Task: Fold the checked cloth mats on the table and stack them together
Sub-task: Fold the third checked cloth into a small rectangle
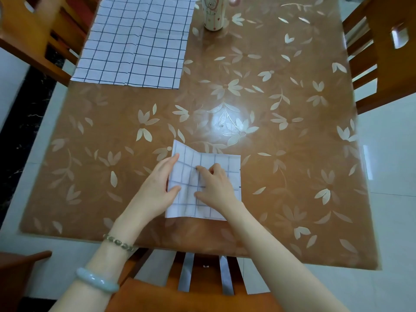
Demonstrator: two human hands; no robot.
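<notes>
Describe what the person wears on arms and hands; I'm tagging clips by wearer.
Both arms are bare: no sleeves, no gloves. Behind the left hand sit a beaded bracelet and a smooth pale-green bangle. The right hand and arm wear nothing visible.

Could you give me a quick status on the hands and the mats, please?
Left hand flat on folded mat, right hand curled on it, grip unclear. Second mat unfolded, far left. Mug clear of both.

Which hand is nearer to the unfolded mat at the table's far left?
Left. Both hands are on the folded mat; the left hand lies toward the unfolded mat, the right hand farther right.
</notes>
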